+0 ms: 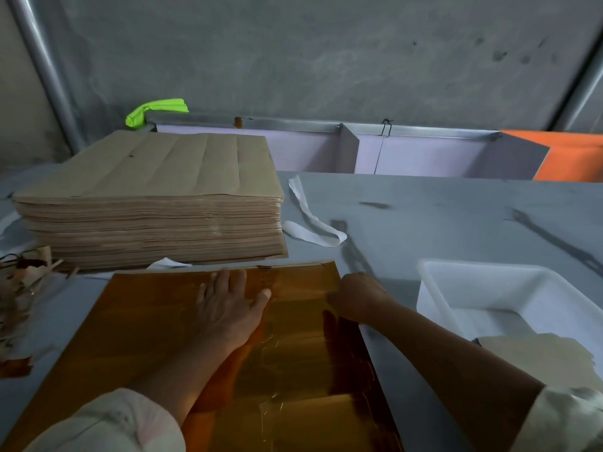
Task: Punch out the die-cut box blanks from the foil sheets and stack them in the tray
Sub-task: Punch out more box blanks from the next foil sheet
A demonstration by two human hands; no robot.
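A gold foil sheet [156, 324] lies flat on the grey table in front of me, foil side up, with faint die-cut lines. My left hand [228, 308] presses flat on its far middle, fingers spread. My right hand [354, 296] is curled at the sheet's right far edge, gripping that edge. Behind the sheet stands a thick stack of sheets [153, 203], brown backs up. A white plastic tray [434, 288] sits to the right, with a pale blank [535, 357] lying over its near edge.
White paper strips [310, 216] lie right of the stack. Torn waste scraps [23, 288] pile up at the left edge. A lilac partitioned bin [417, 154], an orange panel [574, 158] and a green rag [156, 110] line the back, under a concrete wall.
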